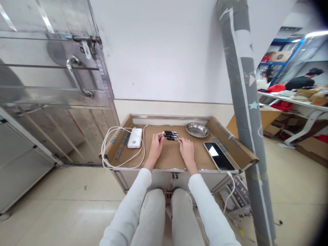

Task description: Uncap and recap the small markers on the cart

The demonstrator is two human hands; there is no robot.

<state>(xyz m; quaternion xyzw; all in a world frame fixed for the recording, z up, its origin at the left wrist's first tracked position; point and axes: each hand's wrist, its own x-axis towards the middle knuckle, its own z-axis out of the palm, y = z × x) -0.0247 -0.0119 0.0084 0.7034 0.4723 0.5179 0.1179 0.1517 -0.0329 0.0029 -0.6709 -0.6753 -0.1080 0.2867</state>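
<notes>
Several small black tubes with silvery ends (170,132) lie side by side in a short row on the brown cardboard tabletop (167,155). At the left end of the row is my left hand (155,146), its fingers pinched together around something small with red and silver on it, too small to name. From the other side, my right hand (187,147) has its thumb and fingertips closed at the silvery right end of the nearest black tube (171,138). The fingers partly cover the ends of the row.
A white power bank (134,138) with a looped white cable (103,150) lies left. At right are a round metal dish (197,130) and a phone (219,156). Cardboard walls edge the table. A tall wrapped roll (241,78) leans at right; two people sit beyond.
</notes>
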